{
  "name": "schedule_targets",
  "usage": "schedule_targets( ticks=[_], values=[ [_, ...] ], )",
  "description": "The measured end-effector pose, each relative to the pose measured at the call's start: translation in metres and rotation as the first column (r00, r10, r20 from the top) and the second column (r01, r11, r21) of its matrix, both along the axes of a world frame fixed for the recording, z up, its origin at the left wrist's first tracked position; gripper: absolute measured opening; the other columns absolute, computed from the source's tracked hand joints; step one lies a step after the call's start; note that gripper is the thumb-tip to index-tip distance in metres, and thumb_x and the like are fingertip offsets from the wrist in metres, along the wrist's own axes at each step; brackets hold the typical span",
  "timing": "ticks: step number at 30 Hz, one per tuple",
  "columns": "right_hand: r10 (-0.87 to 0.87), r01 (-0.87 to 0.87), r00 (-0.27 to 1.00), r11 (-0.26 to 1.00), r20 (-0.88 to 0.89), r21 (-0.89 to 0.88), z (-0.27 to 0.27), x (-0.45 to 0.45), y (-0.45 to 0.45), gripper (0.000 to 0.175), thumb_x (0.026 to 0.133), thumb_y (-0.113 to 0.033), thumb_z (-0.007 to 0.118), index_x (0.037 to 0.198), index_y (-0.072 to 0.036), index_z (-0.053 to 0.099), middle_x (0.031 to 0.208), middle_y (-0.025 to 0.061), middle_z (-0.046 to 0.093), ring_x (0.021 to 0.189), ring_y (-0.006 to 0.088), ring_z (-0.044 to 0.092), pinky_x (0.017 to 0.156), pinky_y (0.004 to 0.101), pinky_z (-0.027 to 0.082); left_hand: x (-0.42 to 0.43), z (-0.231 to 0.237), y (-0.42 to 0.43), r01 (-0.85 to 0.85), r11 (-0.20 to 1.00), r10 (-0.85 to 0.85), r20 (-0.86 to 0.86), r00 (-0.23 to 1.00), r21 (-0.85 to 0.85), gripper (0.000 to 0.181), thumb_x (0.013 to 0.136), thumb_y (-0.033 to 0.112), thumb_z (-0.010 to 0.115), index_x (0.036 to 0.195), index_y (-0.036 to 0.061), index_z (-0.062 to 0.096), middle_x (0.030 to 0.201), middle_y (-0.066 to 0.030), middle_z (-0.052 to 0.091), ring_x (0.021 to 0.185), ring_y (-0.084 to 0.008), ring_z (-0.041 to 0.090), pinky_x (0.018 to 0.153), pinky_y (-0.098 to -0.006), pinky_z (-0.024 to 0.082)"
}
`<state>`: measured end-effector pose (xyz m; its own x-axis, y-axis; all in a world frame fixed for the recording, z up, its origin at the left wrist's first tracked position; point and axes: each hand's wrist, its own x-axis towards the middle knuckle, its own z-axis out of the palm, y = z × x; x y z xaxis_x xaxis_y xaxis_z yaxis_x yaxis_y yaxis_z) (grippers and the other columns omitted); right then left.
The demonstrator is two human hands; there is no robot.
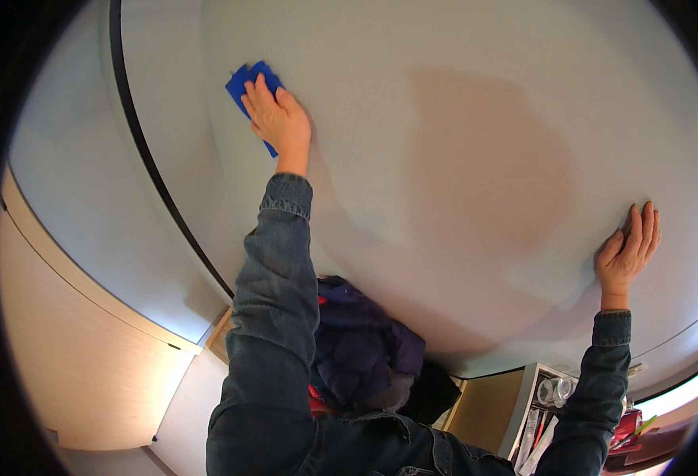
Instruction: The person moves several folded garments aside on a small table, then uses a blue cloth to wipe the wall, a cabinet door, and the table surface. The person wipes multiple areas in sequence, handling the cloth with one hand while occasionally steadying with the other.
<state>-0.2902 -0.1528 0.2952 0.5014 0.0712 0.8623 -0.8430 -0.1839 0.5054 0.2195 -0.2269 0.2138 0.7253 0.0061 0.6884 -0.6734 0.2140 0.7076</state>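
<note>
My left hand (277, 119) lies spread over a folded blue cloth (242, 83), pressing it flat against a pale wall (349, 59). The cloth's edges stick out past the fingertips and below the palm. Farther right and lower, my right hand (628, 253) rests on the same wall with nothing in it, thumb apart from the fingers. Both arms are stretched out in dark denim sleeves. A broad shadow falls on the wall between the hands.
A black strip (152, 172) runs down the wall at the left, beside a light wooden panel (87, 333). Dark blue clothing (361, 345) hangs below the left hand. At lower right stands a shelf unit (524, 404) with clear jars (554, 391); a red container (625, 428) is beyond my right sleeve.
</note>
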Motion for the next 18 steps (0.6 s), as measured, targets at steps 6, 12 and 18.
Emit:
schedule_targets(
  ticks=[6, 12, 18],
  values=[
    [-0.001, 0.001, 1.0, 1.0, 0.004, 0.018, 0.001, 0.001, 0.002, 0.039, 0.087, -0.016, 0.045, 0.123, -0.005, 0.053, 0.134, 0.0148, 0.046, 0.126, 0.0338, 0.039, 0.104, 0.0437, 0.028, -0.05, -0.023, 0.009, 0.071, 0.995, -0.046, -0.32, 0.946, 0.066, 0.049, 0.092, 0.028, 0.038, 0.136, 0.0085, 0.036, 0.147, -0.0166, 0.027, 0.136, -0.037, 0.02, 0.102, -0.0576, 0.019],
    [0.017, -0.017, 1.0, 1.0, 0.019, 0.011, 0.0, 0.001, 0.001, 0.038, 0.085, -0.015, 0.047, 0.122, -0.006, 0.054, 0.134, 0.0134, 0.047, 0.125, 0.0319, 0.041, 0.104, 0.0431, 0.029, -0.165, -0.009, 0.027, 0.099, 0.994, -0.103, 0.132, 0.986, 0.037, 0.047, 0.09, 0.024, 0.042, 0.135, 0.01, 0.039, 0.147, -0.018, 0.026, 0.137, -0.0388, 0.017, 0.1, -0.0635, 0.013],
    [0.05, -0.052, 0.997, 0.998, 0.054, 0.047, 0.001, 0.002, 0.004, 0.038, 0.082, -0.012, 0.05, 0.119, -0.009, 0.057, 0.133, 0.0104, 0.049, 0.125, 0.0293, 0.042, 0.103, 0.0428, 0.029, -0.289, -0.011, 0.061, 0.227, 0.962, -0.273, 0.531, 0.803, 0.152, 0.038, 0.083, 0.021, 0.052, 0.12, 0.0116, 0.057, 0.142, -0.0165, 0.036, 0.133, -0.0374, 0.026, 0.099, -0.0588, 0.017]
  ],
)
